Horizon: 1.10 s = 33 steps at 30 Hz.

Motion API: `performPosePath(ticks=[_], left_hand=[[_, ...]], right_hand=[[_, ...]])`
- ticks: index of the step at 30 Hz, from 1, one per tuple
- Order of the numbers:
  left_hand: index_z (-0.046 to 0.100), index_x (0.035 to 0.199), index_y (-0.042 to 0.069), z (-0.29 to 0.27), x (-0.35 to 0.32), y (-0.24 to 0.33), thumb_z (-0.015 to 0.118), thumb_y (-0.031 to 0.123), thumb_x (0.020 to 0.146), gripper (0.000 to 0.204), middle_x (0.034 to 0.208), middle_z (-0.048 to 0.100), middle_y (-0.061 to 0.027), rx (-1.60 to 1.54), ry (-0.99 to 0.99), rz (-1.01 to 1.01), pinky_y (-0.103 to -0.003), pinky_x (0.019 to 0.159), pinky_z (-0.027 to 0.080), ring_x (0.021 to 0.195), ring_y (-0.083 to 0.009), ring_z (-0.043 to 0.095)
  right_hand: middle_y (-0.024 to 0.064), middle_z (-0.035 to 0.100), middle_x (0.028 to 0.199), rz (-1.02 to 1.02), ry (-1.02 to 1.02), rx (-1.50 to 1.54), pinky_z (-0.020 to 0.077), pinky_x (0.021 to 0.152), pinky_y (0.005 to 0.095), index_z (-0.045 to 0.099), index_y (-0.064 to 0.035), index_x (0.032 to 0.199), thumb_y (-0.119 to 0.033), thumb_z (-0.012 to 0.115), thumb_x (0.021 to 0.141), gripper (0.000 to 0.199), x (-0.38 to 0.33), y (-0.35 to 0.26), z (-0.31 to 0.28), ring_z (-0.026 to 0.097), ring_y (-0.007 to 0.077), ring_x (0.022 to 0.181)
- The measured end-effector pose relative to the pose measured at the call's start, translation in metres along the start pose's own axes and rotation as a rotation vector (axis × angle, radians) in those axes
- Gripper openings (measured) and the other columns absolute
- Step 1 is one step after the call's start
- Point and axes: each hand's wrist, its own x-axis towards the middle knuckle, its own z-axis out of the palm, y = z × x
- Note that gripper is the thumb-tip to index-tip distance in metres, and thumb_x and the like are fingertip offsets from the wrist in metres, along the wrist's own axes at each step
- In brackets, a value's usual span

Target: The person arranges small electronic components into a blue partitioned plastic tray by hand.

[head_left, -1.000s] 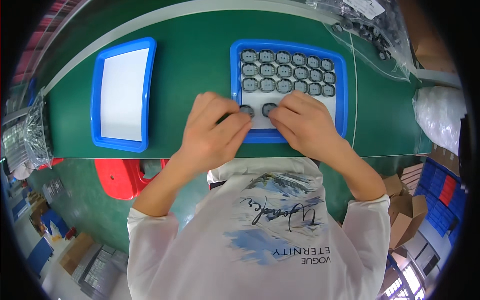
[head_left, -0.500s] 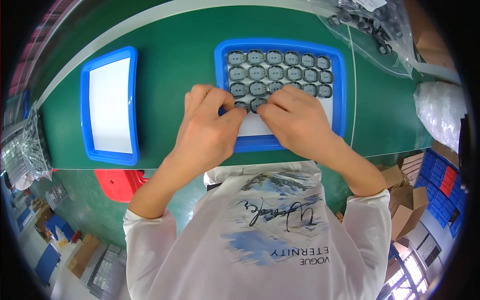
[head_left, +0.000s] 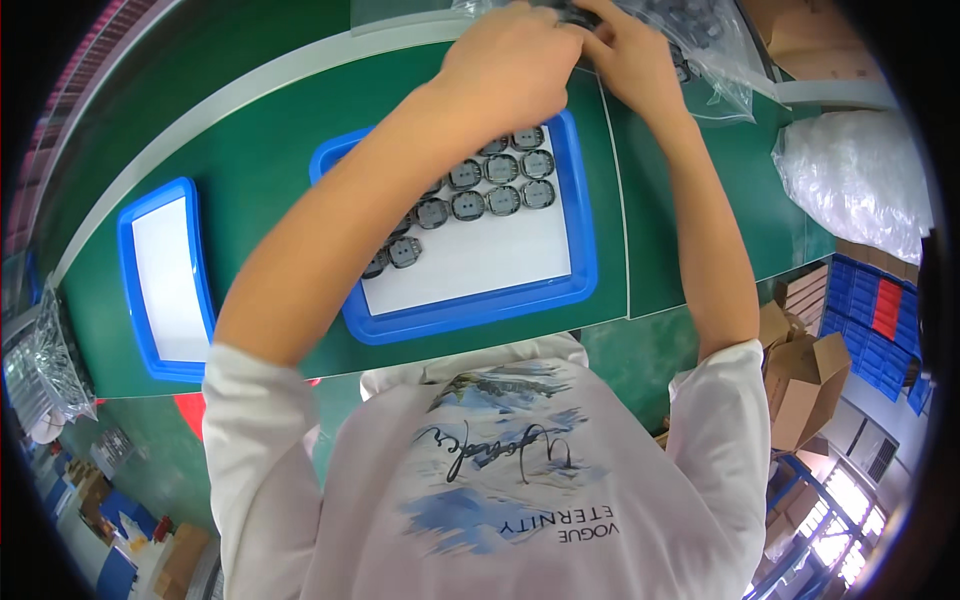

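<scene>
The green desk (head_left: 270, 150) is smooth, bordered at its far side by a pale band (head_left: 310, 62) and crossed by a thin light seam (head_left: 619, 200) right of the main tray. The main tray (head_left: 582, 220), blue-rimmed, sits near the desk's front edge, lined with a white sheet (head_left: 490, 265). Dark parts (head_left: 468, 205) stand in rows on the sheet, two of them in the row nearest the person; the left forearm hides others. A second tray (head_left: 201, 265), also blue with a white lining, lies well apart to the left. The left hand (head_left: 515, 65) and right hand (head_left: 635, 60) are close together at the far side, beside a clear bag (head_left: 700, 30) containing more dark parts. A dark item shows among the fingers at the upper margin; whether either grip is clenched on it cannot be told. A white plastic bundle (head_left: 855, 170) rests at the desk's right end. Beyond the desk are a green floor (head_left: 640, 370), a partly hidden red item (head_left: 190, 412) at left, and, at right, an open cardboard box (head_left: 810, 390) and stacked blue bins (head_left: 850, 300).
</scene>
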Motion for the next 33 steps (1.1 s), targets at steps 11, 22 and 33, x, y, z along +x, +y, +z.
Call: performPosePath(ticks=[11,22,33], left_hand=[[0.063,0.089,-0.006,0.004,0.002,-0.021,0.057,0.004,0.085,0.012,0.095,0.063,-0.0281,-0.114,0.026,0.141,-0.05,0.084,0.053,0.094,-0.0456,0.065],[0.065,0.09,0.001,-0.101,-0.136,0.002,0.07,0.022,0.088,0.021,0.081,0.069,-0.015,-0.055,0.193,-0.551,-0.046,0.065,0.052,0.068,-0.0367,0.065],[0.072,0.112,0.004,-0.117,-0.263,0.011,0.076,-0.003,0.08,0.033,0.113,0.069,-0.0118,0.062,0.133,-0.462,-0.037,0.09,0.052,0.105,-0.0303,0.064]], right_hand=[[0.0171,0.065,0.098,-0.143,0.04,0.113,0.0525,0.078,0.0425,0.069,-0.0015,0.101,-0.005,0.069,0.087,0.014,-0.026,0.0,-0.007,0.065,0.0366,0.089],[0.011,0.071,0.102,0.08,-0.078,0.165,0.0512,0.09,0.0314,0.067,-0.0012,0.109,-0.009,0.073,0.092,0.02,-0.108,-0.019,-0.072,0.067,0.0189,0.096],[0.0147,0.062,0.12,-0.133,-0.255,0.023,0.0485,0.098,0.0387,0.066,0.0,0.105,0.002,0.071,0.087,0.019,-0.171,-0.011,-0.092,0.061,0.0322,0.114]])
